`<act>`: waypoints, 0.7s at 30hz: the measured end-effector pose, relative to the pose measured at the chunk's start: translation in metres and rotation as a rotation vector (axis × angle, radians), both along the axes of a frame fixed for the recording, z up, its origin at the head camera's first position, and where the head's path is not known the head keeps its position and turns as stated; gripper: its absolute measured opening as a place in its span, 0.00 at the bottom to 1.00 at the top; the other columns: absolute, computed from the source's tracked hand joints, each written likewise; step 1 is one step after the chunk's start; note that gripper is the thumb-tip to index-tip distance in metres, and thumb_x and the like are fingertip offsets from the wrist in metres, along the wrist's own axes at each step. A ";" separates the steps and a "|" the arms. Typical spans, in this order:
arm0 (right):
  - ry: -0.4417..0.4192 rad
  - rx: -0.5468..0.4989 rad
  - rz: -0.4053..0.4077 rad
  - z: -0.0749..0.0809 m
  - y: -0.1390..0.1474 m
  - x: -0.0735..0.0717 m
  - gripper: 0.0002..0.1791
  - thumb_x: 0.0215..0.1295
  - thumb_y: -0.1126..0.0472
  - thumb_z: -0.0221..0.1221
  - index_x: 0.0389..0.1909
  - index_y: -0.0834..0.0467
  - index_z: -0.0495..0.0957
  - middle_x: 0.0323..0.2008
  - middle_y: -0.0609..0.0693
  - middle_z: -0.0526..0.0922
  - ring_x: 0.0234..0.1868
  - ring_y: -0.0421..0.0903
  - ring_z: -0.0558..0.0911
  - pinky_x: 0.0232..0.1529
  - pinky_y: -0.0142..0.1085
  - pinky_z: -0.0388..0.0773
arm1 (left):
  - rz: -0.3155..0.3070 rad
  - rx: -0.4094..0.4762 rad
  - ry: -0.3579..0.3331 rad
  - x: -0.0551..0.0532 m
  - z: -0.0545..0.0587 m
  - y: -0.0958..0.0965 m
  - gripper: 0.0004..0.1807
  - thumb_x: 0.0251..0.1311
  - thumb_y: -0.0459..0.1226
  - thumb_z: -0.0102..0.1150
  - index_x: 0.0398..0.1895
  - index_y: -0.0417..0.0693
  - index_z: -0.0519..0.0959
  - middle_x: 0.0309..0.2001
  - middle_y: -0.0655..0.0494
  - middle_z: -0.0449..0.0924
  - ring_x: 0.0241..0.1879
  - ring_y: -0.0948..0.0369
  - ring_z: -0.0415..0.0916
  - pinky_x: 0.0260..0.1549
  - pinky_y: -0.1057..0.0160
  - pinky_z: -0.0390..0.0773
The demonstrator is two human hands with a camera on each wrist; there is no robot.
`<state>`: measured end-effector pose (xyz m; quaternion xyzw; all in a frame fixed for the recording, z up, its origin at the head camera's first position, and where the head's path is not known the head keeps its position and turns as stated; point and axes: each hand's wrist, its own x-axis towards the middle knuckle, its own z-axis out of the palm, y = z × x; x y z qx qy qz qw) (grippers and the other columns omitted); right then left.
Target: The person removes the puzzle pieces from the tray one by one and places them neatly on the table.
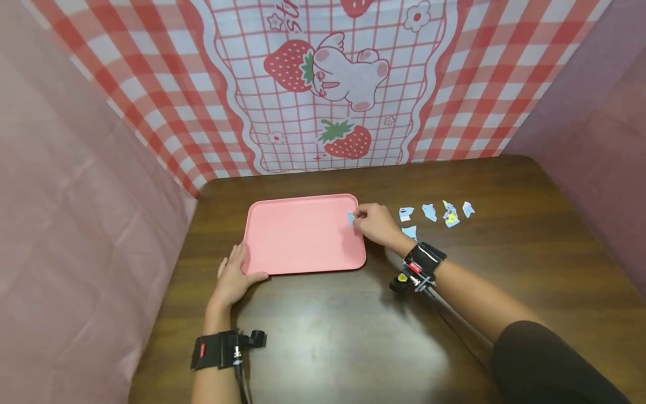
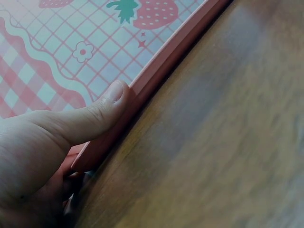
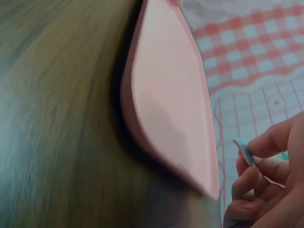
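A pink tray lies on the dark wooden table. My left hand rests at its near left corner, fingers straight along the left edge and thumb pressed against the rim. My right hand hovers over the tray's right edge and pinches a small light-blue puzzle piece between thumb and finger; the same piece shows in the right wrist view beside the tray. Several more blue puzzle pieces lie scattered on the table to the right of that hand.
A red-checked strawberry cloth hangs behind the table, with pink walls on both sides. Bare wood stretches in front of the tray. Wrist-worn cameras sit on both forearms.
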<state>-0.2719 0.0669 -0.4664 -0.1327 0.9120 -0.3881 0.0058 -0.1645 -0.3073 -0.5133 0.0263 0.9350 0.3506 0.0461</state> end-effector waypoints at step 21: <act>-0.008 -0.023 -0.206 -0.004 0.108 0.010 0.10 0.62 0.62 0.58 0.36 0.63 0.85 0.33 0.55 0.85 0.33 0.51 0.78 0.34 0.39 0.71 | 0.005 -0.009 -0.009 0.003 -0.003 0.005 0.63 0.55 0.55 0.72 0.79 0.31 0.44 0.78 0.34 0.44 0.79 0.43 0.35 0.73 0.41 0.33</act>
